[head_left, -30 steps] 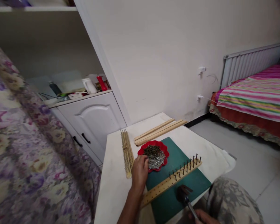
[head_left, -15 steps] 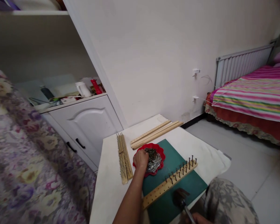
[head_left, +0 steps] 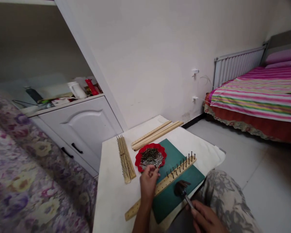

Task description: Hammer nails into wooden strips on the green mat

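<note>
Left hand (head_left: pixel 147 183) curls near the red dish (head_left: pixel 137 159), grip unclear; right hand (head_left: pixel 203 215) grasps the hammer (head_left: pixel 179 188); drilled strip (head_left: pixel 163 183) crosses the mat's (head_left: pixel 165 202) left edge; nail-fetching, seemingly, calling for precise hole alignment

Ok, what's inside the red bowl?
The red bowl holds dark nails toward the back and silvery nails toward the front. The heap hides the bowl's floor, and the left hand covers part of the near rim.

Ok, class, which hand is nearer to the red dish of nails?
Left. The left hand is at the near rim of the red dish; the right hand, holding the hammer, is farther off, past the green mat's near edge.
</note>
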`<state>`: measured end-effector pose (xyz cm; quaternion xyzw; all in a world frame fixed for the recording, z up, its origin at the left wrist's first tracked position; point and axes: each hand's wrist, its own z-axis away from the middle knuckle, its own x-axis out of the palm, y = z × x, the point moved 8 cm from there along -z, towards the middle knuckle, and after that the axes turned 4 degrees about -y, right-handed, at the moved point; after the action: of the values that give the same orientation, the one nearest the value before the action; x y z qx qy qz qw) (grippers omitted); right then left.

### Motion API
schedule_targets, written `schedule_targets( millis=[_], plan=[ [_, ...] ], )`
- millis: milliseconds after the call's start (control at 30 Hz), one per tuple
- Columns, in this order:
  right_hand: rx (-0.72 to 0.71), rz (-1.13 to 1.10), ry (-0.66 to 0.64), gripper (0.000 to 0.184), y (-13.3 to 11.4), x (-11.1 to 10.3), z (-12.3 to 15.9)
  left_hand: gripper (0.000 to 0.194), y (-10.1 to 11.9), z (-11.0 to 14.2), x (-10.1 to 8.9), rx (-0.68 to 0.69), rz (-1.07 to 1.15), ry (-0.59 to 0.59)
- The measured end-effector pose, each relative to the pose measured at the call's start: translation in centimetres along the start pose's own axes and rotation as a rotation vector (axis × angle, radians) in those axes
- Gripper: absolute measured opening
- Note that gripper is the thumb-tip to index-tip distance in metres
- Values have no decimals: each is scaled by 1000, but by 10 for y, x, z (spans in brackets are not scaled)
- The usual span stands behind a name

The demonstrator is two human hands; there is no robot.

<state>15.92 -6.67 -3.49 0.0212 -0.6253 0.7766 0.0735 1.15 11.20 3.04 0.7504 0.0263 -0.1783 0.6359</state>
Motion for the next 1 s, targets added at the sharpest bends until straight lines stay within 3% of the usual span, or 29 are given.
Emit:
schedule_targets(
  millis=[100, 200, 467, 833, 1000],
  plan=[
    [29, 51, -56, 56, 3, 3, -1, 20, -10, 28, 24, -39, 67, -70],
    [17, 87, -69, 59, 6, 5, -4, 20, -8, 38, 34, 3, 29, -63],
    [-17, 86, -77, 50, 1, 8, -2, 20, -1, 37, 36, 40, -134, -43],
    [2, 117, -87, 52, 5, 7, -4, 18, 7, 40, 41, 141, -311, -72],
    [-47, 118, -127, 49, -16, 14, 1, 19, 6, 40, 41, 149, -308, -79]
  ],
)
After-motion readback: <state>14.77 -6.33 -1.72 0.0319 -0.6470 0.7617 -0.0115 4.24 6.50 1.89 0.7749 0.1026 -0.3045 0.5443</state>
